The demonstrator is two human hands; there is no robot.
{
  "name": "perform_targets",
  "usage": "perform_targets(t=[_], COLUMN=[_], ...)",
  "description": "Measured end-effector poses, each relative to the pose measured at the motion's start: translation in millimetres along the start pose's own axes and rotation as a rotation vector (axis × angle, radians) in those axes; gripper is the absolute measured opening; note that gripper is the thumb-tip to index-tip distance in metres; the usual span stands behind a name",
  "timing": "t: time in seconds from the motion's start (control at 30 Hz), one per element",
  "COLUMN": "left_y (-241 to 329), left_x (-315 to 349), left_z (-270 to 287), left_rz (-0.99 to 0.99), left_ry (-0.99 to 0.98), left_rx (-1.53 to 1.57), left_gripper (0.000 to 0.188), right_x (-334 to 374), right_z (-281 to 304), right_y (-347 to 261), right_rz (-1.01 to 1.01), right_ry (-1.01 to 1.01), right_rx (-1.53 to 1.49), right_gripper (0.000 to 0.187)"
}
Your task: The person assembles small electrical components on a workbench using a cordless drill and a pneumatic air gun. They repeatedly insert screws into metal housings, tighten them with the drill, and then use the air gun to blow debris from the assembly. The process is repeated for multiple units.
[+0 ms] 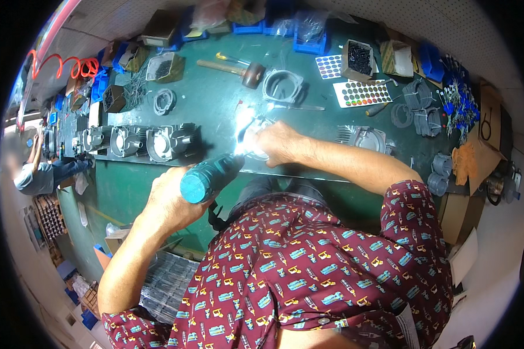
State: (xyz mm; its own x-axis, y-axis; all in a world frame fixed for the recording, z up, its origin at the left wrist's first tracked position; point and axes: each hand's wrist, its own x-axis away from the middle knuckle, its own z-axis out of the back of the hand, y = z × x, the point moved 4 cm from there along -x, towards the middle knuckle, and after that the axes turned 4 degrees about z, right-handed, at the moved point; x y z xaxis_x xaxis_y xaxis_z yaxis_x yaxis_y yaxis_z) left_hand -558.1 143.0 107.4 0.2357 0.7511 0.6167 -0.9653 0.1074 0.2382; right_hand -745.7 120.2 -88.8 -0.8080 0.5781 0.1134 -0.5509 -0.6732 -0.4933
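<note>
My left hand (172,200) is wrapped round the grip of a teal cordless power driver (206,180), whose nose points away from me at the table's front edge. A bright light at the tool's tip washes out a metal casting (253,135) there. My right hand (279,145) is closed on that casting's right side; its fingertips are partly hidden by the hand and the glare. A finned metal housing (364,138) lies right of my right wrist. On the left, several similar finned housings (167,142) stand in a row along the front edge.
Across the green table (215,96) lie a mallet (251,74), a metal ring frame (282,86), a round metal ring (164,101) and sticker sheets (364,93). Boxes of black screws (358,58) and blue bins line the back. Another person (35,174) is at far left.
</note>
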Motion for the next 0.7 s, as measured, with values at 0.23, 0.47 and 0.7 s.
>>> perform_targets(t=[0.23, 0.47, 0.7], left_y=[-3, -5, -44], left_x=[4, 24, 38], left_z=[-6, 5, -21], left_rz=[-0.034, -0.09, -0.022], left_ry=[0.019, 0.124, 0.189], left_rx=[-0.115, 0.259, 0.788], left_gripper=[0.034, 0.038, 0.036], right_x=[0, 0, 18], right_z=[2, -1, 1], right_y=[-3, -5, 49], right_rz=[-0.021, -0.09, -0.3], right_ry=[-0.069, -0.093, 0.423], right_rx=[0.058, 0.025, -0.858], right_gripper=[0.083, 0.091, 0.045])
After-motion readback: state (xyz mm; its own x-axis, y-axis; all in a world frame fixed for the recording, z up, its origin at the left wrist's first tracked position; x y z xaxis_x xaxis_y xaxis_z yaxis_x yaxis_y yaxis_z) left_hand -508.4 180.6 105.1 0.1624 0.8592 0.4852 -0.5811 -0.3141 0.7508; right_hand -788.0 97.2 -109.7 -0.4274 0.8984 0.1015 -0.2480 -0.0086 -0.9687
